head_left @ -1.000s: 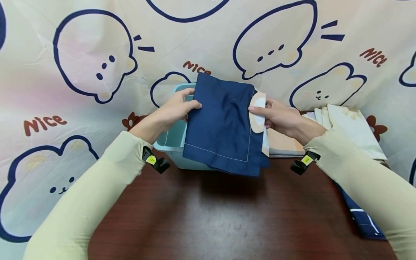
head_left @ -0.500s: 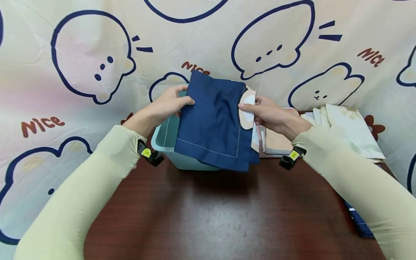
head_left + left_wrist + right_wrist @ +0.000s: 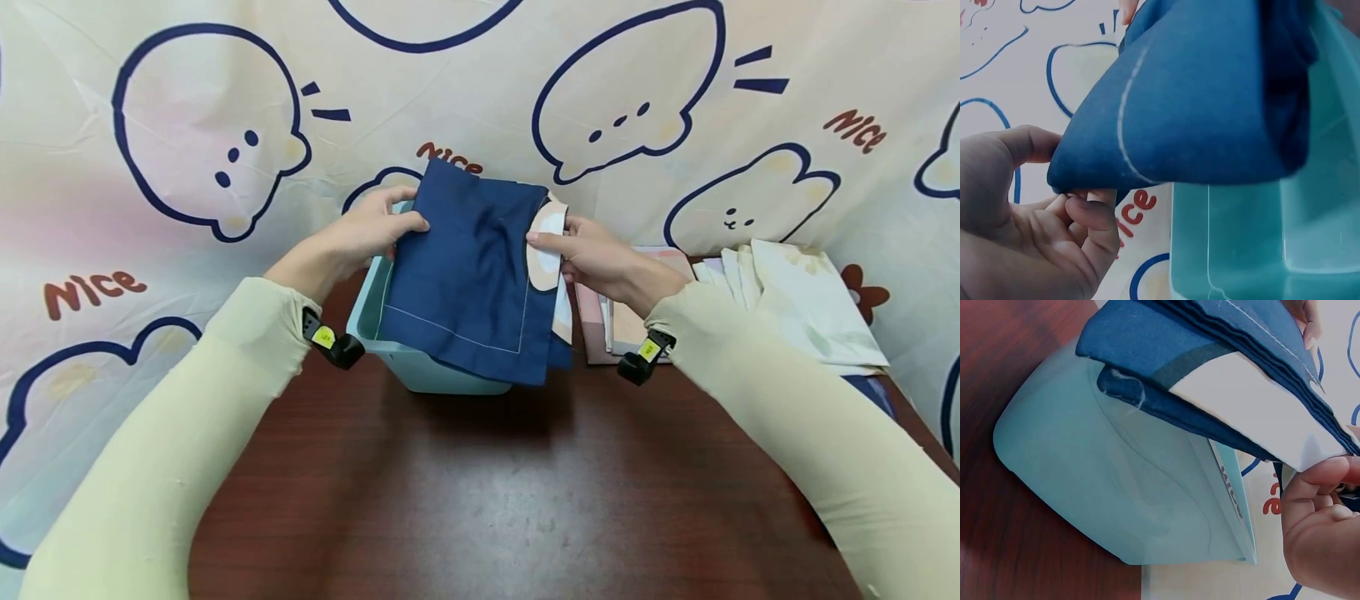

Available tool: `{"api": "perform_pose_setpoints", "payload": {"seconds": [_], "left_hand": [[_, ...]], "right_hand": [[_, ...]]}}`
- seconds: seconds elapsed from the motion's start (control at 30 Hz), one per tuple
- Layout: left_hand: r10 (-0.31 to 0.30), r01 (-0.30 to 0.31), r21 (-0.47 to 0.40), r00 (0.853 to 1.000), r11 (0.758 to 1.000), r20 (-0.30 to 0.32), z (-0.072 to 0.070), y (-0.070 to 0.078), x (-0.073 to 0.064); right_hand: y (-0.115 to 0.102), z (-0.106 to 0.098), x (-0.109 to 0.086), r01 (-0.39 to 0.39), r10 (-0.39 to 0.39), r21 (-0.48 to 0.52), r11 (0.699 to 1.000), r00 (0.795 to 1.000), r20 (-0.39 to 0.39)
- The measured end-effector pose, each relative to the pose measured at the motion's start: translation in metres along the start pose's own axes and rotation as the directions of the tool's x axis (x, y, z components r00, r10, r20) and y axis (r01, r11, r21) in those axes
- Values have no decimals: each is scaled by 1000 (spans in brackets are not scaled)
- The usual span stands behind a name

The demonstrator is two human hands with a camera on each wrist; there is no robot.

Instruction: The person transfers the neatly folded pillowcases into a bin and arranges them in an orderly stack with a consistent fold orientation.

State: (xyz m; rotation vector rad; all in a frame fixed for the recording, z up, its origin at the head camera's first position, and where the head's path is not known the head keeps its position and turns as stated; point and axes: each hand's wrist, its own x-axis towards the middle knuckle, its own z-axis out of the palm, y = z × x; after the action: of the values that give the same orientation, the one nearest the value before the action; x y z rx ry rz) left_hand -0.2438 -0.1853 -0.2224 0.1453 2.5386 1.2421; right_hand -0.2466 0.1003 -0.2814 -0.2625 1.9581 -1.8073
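Observation:
A folded navy blue cloth [image 3: 472, 267] with a thin white stitched line hangs tilted over the light teal plastic bin [image 3: 438, 372]. My left hand [image 3: 367, 233] pinches its left edge, thumb in front and fingers behind. On the opposite edge, by a peach and white printed patch [image 3: 546, 250], my right hand [image 3: 600, 258] pinches the cloth. Several stacked layers of the cloth [image 3: 1210, 369] show in the right wrist view. The left wrist view looks past the cloth's lower fold into the bin [image 3: 1235, 244], whose opening is mostly hidden from the head camera.
Right of the bin lies a folded pink and peach cloth [image 3: 596, 325] on the dark wooden table [image 3: 480, 500]. Farther right are folded white cloths [image 3: 810, 300] with a navy cloth [image 3: 870, 392] beneath. A printed sheet [image 3: 420, 92] hangs close behind the bin.
Both hands have moved left with the navy cloth, bringing it over the bin. More of the pink and peach cloth shows at the right.

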Motion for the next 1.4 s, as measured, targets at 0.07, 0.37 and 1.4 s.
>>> {"api": "perform_pose_setpoints", "payload": {"seconds": [0.07,0.37,1.4], "left_hand": [[-30,30,-4,999,1000,12,-3,0,0],[-44,46,-28,997,999,56,-20,-4,3],[-32,45,95,990,994,-137,-44,0,12]], "right_hand": [[-1,3,1,6,-6,11,1000,1000,9],[-10,12,9,8,-8,0,1000,1000,-7],[-20,36,38,25,-20,46,999,995,-95]]}}
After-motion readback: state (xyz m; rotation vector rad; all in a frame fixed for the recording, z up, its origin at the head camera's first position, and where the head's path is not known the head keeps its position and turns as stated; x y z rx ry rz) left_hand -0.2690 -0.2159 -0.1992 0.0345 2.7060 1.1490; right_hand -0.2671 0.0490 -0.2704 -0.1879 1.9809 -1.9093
